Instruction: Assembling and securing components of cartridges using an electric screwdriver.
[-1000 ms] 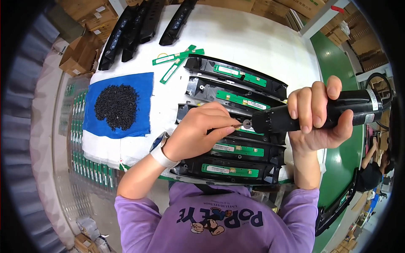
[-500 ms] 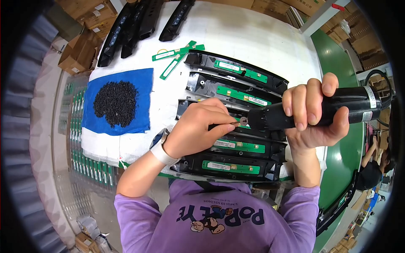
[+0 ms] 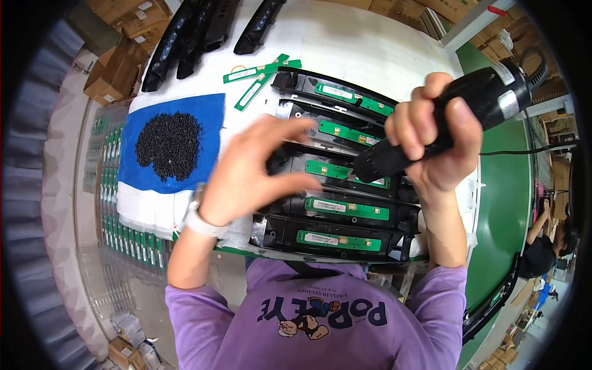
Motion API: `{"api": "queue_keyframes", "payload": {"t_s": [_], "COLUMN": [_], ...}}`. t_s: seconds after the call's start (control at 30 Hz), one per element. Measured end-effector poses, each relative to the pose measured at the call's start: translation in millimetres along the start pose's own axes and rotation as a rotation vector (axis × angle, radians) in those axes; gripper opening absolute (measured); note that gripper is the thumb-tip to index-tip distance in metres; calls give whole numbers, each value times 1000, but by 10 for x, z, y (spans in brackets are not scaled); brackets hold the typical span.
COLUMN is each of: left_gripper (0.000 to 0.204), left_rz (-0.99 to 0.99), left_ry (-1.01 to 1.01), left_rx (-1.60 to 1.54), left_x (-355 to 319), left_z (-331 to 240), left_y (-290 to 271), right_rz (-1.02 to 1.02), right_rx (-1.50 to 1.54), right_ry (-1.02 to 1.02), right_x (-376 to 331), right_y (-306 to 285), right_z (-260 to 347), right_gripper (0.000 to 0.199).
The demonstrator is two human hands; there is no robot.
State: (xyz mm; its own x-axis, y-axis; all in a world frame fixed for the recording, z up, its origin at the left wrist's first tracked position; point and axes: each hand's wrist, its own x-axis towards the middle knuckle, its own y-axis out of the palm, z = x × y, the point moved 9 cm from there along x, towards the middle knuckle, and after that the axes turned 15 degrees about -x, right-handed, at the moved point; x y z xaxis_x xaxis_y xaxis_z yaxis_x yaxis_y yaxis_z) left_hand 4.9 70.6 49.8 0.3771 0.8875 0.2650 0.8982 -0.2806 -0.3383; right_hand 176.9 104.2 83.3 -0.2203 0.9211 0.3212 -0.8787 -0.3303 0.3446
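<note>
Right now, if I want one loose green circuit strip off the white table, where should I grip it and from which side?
Probably pinch the green circuit strip across its narrow width near mid-length, coming from above. It lies flat, long and thin, apart from the black housings.

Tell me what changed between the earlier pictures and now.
The left hand let go at the driver tip and lifted, fingers spread. The right hand raised and tilted the black electric screwdriver off the black trays. The screw pile on the blue cloth stayed.
</note>
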Motion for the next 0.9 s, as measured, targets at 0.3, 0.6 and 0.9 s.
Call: {"api": "queue_keyframes", "payload": {"t_s": [0.3,0.6,0.9], "left_gripper": [36,9,9], "left_rz": [-390,-414,-565], "left_ry": [-450,-326,-143], "left_rx": [1303,1100,1020], "left_x": [-723,-793,-772], "left_z": [385,523,326], "left_y": [-1425,-1459,-1443], "right_rz": [149,143,225], "right_rx": [-192,-240,-475], "right_ry": [-51,-77,0], "right_x": [-51,-66,7], "right_y": [206,198,394], "right_z": [-129,-121,-244], "right_gripper": [27,26,29]}}
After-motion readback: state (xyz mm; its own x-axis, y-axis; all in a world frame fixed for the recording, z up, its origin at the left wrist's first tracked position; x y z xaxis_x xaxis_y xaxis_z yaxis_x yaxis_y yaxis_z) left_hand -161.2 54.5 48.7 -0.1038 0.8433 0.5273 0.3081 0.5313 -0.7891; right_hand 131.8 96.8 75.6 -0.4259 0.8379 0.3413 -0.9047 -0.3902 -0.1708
